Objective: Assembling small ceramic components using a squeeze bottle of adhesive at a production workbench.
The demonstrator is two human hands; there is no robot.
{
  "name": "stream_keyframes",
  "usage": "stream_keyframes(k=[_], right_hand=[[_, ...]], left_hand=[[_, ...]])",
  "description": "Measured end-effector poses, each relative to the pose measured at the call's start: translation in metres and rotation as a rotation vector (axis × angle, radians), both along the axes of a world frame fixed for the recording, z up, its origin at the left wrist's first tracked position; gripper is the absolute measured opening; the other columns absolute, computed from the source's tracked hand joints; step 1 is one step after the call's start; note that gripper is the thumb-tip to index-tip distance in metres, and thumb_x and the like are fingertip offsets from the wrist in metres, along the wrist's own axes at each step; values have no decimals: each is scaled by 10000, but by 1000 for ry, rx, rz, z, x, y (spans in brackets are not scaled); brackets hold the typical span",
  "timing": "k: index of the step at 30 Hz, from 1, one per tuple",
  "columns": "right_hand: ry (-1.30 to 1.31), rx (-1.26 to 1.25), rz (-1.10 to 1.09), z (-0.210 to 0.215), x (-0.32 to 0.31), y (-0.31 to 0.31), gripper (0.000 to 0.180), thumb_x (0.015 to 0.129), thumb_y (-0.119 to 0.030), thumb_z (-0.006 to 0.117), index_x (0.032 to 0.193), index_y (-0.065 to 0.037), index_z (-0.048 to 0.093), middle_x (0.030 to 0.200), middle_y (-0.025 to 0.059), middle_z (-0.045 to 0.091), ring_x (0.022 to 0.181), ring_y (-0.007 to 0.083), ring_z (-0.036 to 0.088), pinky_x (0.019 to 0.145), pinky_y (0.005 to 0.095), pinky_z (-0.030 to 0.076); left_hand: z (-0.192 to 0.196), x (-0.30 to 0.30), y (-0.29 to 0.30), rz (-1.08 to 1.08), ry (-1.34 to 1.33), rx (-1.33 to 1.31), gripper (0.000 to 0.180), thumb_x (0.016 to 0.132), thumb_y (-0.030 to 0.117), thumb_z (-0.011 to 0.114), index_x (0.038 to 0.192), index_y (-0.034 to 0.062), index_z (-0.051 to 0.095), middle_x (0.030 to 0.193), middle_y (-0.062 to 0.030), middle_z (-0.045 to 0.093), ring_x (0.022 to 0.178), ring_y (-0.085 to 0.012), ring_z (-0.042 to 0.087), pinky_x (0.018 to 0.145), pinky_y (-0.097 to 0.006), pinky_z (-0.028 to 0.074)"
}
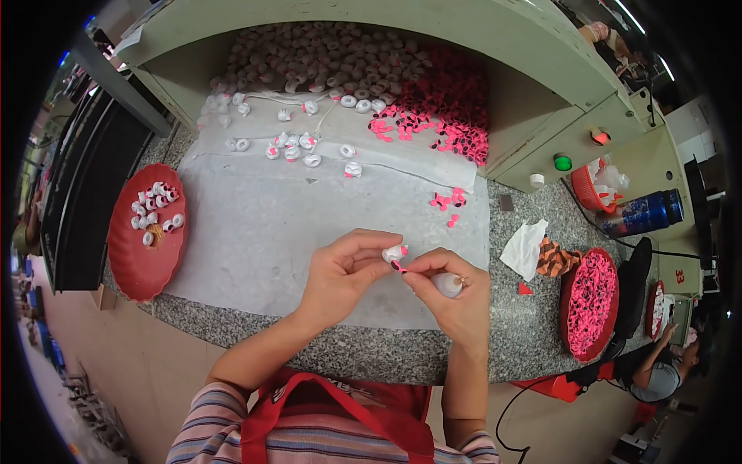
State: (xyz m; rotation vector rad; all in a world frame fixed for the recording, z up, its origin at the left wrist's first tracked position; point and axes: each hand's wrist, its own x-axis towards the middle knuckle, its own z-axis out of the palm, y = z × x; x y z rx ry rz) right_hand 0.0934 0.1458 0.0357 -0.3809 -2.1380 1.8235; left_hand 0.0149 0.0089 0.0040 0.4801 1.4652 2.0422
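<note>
The left hand (338, 271) pinches a small white piece (393, 254) with a bit of pink on it, thumb and fingers close together. The right hand (464, 303) pinches a little pink-and-black piece (398, 267) in its fingertips, right by the white one — I can't tell if they touch. A small see-through bottle (447, 284) is tucked in the right hand too. Both hands are over the white sheet (255, 224), near its front edge. Farther back is a big heap of white pieces (317, 58), with a pink heap (464, 131) to its right. A red tray (127, 263) on the left holds more white pieces — and a red dish (566, 332) on the right is full of pink ones.
</note>
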Motion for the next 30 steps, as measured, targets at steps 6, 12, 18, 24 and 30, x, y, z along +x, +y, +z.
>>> stream_keyframes(k=[6, 12, 18, 24, 30], right_hand=[[-170, -103, -104, -2, 3, 0, 116, 686, 9, 692, 763, 3, 605, 726, 19, 601, 645, 55, 533, 571, 180, 419], [-60, -9, -169, -6, 2, -10, 140, 673, 12, 703, 783, 5, 617, 735, 20, 599, 660, 64, 536, 595, 182, 420], [1, 35, -110, -13, 2, -8, 148, 672, 36, 691, 805, 5, 632, 747, 28, 594, 674, 69, 537, 596, 191, 419], [-13, -20, -115, -22, -4, -4, 141, 671, 48, 684, 799, 13, 638, 763, 32, 603, 672, 74, 542, 601, 191, 422], [-92, 23, -132, -18, -6, -8, 116, 683, -4, 692, 787, -1, 639, 735, 36, 619, 664, 76, 545, 598, 207, 437]], left_hand=[[0, 3, -1, -26, 65, 72, 283, 776, -126, 518, 1045, -44, 551, 1133, -137, 506, 1013, -185, 531, 871, -281, 466], [-3, 1, -3, -44, 88, 143, 274, 783, -111, 524, 1046, -38, 552, 1134, -144, 510, 1021, -197, 527, 870, -291, 466], [-4, 11, 2, 45, 128, 135, 221, 816, -78, 500, 1029, -43, 550, 1085, -137, 538, 985, -189, 540, 845, -282, 459], [-15, 9, 9, 95, 195, 69, 190, 824, -71, 491, 1003, -30, 541, 1056, -165, 543, 981, -207, 533, 823, -300, 460], [-7, 15, 4, 117, 52, 44, 196, 836, -37, 501, 1028, -31, 539, 1047, -129, 568, 935, -161, 556, 828, -272, 451]])
